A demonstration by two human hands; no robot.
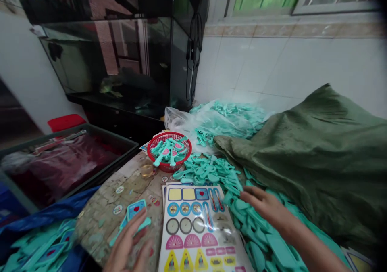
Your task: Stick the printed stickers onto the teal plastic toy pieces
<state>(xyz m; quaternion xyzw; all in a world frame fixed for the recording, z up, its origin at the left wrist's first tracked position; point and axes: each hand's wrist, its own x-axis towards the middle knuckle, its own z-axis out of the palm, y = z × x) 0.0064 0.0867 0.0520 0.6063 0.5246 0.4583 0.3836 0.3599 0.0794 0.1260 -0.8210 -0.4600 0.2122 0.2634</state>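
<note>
My left hand (128, 245) is at the table's front left, its fingers stretched out and the thumb apart, slightly blurred. Just beyond its fingertips is a teal plastic piece (142, 202) with a blue heart sticker on it. Other teal parts show on both sides of the fingers. My right hand (266, 205) reaches in over a heap of loose teal plastic pieces (208, 169), fingers extended to the left; its thumb is hidden. Between the hands lies a stack of sticker sheets (181, 260), printed with dials, thermometers, pink half-circles and yellow triangles.
A red basket (189, 151) of stickered teal pieces stands at the back of the table (96, 223). Behind the heap is a clear plastic bag (178, 118). A green sack (317, 151) lies right, a dark crate (127, 141) left. A fish tank (142, 90) stands beyond.
</note>
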